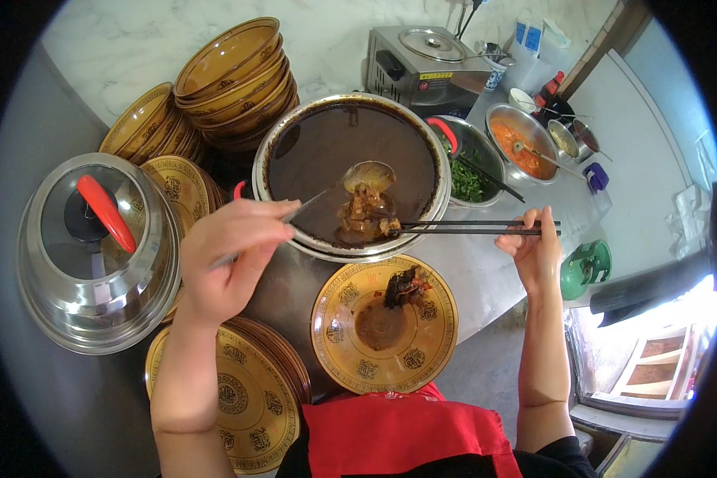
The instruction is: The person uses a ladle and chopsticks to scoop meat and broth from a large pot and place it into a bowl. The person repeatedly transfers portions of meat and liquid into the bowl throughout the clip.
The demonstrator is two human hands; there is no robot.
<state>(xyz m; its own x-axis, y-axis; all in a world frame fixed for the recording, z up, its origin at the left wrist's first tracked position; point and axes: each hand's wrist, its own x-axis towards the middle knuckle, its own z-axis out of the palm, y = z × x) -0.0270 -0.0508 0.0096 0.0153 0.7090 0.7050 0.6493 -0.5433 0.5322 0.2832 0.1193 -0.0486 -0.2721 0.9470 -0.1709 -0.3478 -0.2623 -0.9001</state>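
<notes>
My left hand [235, 251] is closed round the thin handle of a metal ladle [369, 176], whose bowl is over the dark broth. Between the fingers of my right hand [534, 248] is a pair of black chopsticks [470, 229], reaching left over the rim of the steel pot [446, 179]. Their tips touch brown, sauce-coated chunks [366, 213], perhaps meat, just below the ladle's bowl. Dark brown broth [319, 159] fills the pot. In front of it, close to my red apron, a patterned yellow plate [342, 358] carries brown sauce and a dark piece of food [406, 287].
Stacked yellow bowls [231, 72] and plates [239, 398] stand at the left, beside a lid with a red handle [107, 215]. Right of the pot are a bowl of chopped greens [474, 171] and a bowl of orange-red food [526, 143]. A steel appliance [422, 64] stands behind.
</notes>
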